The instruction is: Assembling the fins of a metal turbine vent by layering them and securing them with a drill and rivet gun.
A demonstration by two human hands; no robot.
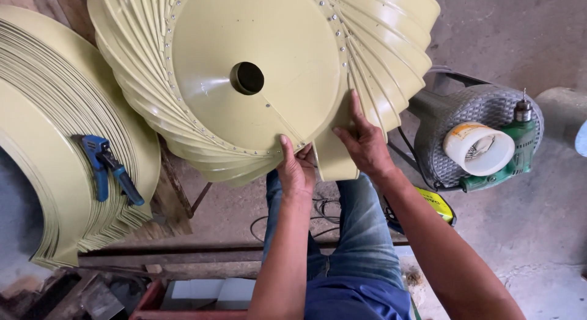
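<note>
A large pale-yellow metal ventilator (263, 63) with curved riveted blades around a cone plate with a round centre hole fills the upper middle. My left hand (296, 168) presses its thumb on the cone plate's lower rim. My right hand (362, 142) holds a loose yellow blade (333, 158) against the rim, fingers spread along the blade's upper edge. Both forearms reach up over my blue jeans (351, 234).
A stack of curved yellow blades (55, 130) lies at left with a blue hand riveter (107, 168) on it. At right a grey woven stool (483, 121) carries a white tub (479, 148) and a green drill (520, 142). Cables and a metal frame lie on the concrete floor.
</note>
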